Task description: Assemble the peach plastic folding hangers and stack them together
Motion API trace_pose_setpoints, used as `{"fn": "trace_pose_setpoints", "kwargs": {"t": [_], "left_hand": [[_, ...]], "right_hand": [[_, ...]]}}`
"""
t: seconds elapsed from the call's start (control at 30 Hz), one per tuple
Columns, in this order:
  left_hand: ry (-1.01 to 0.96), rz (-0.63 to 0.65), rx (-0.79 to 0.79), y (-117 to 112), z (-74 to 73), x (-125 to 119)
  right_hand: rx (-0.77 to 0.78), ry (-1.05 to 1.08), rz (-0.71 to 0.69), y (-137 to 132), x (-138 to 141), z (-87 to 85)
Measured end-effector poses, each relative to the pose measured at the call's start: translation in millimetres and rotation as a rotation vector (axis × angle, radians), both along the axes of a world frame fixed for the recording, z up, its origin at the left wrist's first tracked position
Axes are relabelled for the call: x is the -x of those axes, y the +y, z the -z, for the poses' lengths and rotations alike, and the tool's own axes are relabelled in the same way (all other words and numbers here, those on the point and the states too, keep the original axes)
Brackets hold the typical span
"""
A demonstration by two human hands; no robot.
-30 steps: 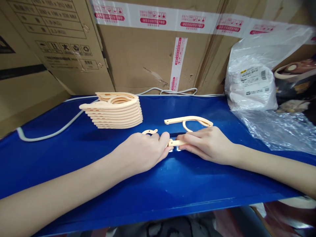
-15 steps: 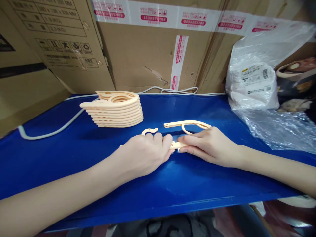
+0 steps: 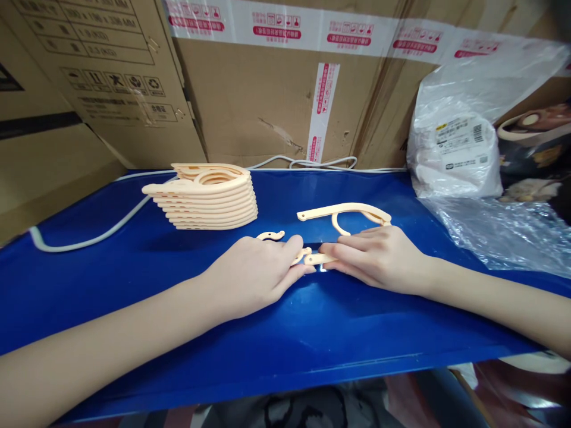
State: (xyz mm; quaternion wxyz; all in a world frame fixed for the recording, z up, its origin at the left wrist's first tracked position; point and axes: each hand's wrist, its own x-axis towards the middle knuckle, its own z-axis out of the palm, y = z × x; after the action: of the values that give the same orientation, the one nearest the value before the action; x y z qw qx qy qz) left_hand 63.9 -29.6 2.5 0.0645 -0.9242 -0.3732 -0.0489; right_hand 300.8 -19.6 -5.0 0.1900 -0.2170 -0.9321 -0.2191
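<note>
My left hand and my right hand meet at the middle of the blue table top. Both are closed on a peach plastic folding hanger. The left fingers pinch one arm end, with a small hook piece showing just above the knuckles. The right fingers pinch the other arm's end, and the curved arm and hook rise behind that hand. A stack of folded peach hangers lies to the far left of the hands.
Cardboard boxes wall off the back and left. A white cable runs along the table's back edge. A white plastic bag and clear plastic sheeting lie at the right.
The hanger's curved arm behind my right hand has risen slightly and shifted right. Both hands stay pinched on the hanger ends at the same spot.
</note>
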Motion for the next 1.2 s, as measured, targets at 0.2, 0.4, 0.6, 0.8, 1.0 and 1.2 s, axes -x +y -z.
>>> {"fn": "trace_pose_setpoints", "kwargs": {"t": [0.2,0.4,0.6,0.8,1.0,1.2], "left_hand": [[-0.032,-0.039,0.068,-0.6,-2.2,-0.5],[-0.067,-0.057,0.108,-0.8,-0.8,1.0],[-0.096,-0.058,0.158,-0.1,-0.6,1.3],[-0.145,-0.079,0.209,1.6,-1.1,0.0],[-0.179,-0.051,0.189,3.3,2.6,1.2],[-0.157,0.001,0.100,4.8,5.4,2.7]], "right_hand": [[-0.023,0.014,-0.023,1.1,0.2,-0.4],[-0.057,0.007,-0.014,1.8,0.4,0.6],[-0.086,0.012,-0.022,1.8,0.7,0.0],[-0.101,0.003,-0.023,2.0,-0.6,-1.5],[-0.122,0.001,-0.021,2.6,-1.3,-2.1],[-0.126,0.007,0.005,2.8,-0.2,0.2]]}}
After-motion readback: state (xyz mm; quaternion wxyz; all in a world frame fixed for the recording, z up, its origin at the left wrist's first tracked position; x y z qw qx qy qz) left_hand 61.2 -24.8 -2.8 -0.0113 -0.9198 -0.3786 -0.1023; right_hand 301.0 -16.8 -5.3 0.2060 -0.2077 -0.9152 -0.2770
